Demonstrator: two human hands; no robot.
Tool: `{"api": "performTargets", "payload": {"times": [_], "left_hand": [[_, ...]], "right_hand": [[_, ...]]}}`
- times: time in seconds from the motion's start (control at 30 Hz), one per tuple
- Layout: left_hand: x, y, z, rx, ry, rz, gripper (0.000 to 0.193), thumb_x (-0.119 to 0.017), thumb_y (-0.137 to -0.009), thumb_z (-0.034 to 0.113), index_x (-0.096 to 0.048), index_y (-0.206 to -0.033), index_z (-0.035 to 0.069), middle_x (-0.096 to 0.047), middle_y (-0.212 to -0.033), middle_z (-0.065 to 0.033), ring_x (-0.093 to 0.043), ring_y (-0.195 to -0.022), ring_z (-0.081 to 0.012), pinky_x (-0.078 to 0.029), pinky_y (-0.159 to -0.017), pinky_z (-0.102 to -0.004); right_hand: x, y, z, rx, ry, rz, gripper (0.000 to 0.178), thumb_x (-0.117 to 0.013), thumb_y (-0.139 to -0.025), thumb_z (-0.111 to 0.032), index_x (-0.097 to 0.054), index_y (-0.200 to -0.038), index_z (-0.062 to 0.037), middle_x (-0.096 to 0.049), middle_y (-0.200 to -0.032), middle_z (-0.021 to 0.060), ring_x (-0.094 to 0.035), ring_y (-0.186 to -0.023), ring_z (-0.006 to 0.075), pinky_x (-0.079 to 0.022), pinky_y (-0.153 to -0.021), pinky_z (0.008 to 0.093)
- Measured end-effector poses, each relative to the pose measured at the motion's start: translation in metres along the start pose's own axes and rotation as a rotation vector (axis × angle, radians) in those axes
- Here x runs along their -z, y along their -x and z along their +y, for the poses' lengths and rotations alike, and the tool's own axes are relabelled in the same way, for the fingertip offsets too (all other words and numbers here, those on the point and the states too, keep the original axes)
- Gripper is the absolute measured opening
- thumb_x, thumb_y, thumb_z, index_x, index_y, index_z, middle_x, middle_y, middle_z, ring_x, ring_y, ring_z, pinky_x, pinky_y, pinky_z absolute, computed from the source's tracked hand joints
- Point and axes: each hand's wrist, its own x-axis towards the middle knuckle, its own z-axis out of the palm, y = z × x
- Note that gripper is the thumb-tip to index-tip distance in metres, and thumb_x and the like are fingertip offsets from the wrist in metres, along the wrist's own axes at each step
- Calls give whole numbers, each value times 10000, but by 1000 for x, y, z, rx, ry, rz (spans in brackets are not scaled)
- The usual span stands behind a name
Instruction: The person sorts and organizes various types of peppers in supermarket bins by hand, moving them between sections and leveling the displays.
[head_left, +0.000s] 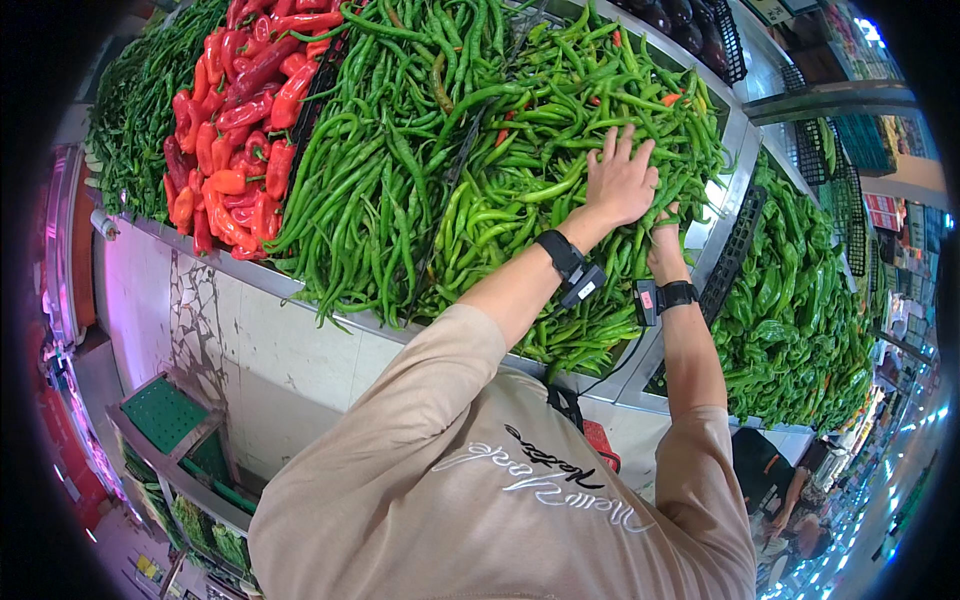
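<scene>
The left hand [622, 180] is laid with fingers spread wide over the small green peppers [530, 195]. The right hand [665, 240] is held just beside it; its fingertips are hidden, so its grip cannot be told. The small green peppers are heaped on the desk [738, 140], fenced from the long green peppers [375, 160] by a black divider [462, 165], presumably so kinds are kept unmixed.

Grn chili peppers [545, 190], slim, glossy, w/ few red ones [671, 100], heaped loosely, metal-rimmed display [740, 160]
</scene>
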Motion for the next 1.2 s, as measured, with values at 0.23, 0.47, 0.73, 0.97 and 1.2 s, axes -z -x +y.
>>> {"api": "performTargets", "payload": {"times": [0.23, 0.47, 0.73, 0.97, 1.2], "left_hand": [[4, 20, 1, -88, 36, -5, 529, -486, -979, 318, -431, -1462, 109, -423, -1472, -225, -322, -1407, -417, -242, -1122, -583], [26, 41, -5, -177, 54, -9, 624, -505, -973, 338, -333, -1512, 74, -418, -1448, -279, -325, -1397, -443, -206, -1186, -513], [49, 38, -53, -14, 260, 65, 643, -491, -994, 359, -325, -1499, -3, -348, -1508, -307, -324, -1401, -468, -245, -1179, -493], [85, 48, -91, 265, 966, 132, 458, -404, -1058, 328, -478, -1386, 17, -546, -1370, -147, -515, -1253, -269, -393, -1070, -402], [123, 70, -109, 611, 1421, 153, 553, -262, -1056, 426, -487, -1388, 46, -571, -1367, -128, -520, -1275, -281, -364, -1115, -437]], "right_hand": [[-5, 10, -3, -41, 54, 55, 529, -274, -1089, -455, -379, -1487, -122, -502, -1451, 64, -498, -1314, 213, -427, -1091, 377], [-43, 46, -44, -40, 51, 75, 642, -598, -995, -282, -271, -1521, -116, -494, -1429, 88, -494, -1296, 213, -444, -1044, 371], [-61, 32, -34, 199, 291, 34, 614, -678, -851, -28, -436, -1413, 26, -480, -1382, 138, -492, -1245, 252, -405, -1036, 337], [-149, 84, -62, 545, 1092, 46, 703, -732, -769, -217, -464, -1386, -13, -461, -1375, 207, -492, -1247, 381, -408, -1031, 490], [-222, 110, -47, 628, 1438, 0, 743, -673, -766, -239, -420, -1431, -29, -420, -1447, 204, -516, -1116, 422, -387, -921, 614]]}}
